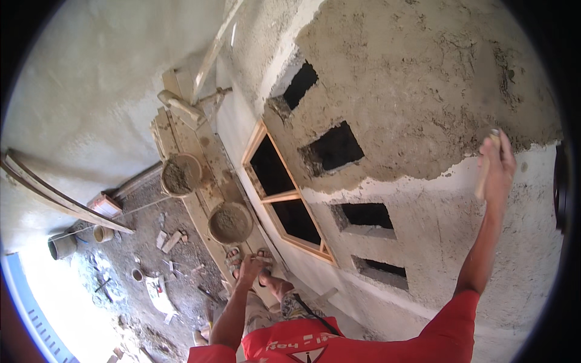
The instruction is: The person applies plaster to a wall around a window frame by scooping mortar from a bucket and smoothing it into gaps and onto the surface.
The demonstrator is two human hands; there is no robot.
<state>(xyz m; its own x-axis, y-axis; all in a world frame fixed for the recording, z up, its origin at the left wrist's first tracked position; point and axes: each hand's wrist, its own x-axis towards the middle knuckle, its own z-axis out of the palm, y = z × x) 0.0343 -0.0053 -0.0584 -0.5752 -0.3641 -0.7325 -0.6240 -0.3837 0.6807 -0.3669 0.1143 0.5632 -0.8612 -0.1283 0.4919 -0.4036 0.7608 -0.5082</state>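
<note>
Right hand (498,162) is gripping, fingers curled round what looks like a wooden float (482,181), damp plaster (411,109) beyond them; left hand (248,267) hangs, finger pose I can't tell, mortar bowl (230,222) past its fingers

The right hand (497,168) grips a tool (482,181) at the wall (411,115); the left hand (247,270) hangs over planks (195,210) bearing two bowls (226,241) of mortar (230,221).
</note>
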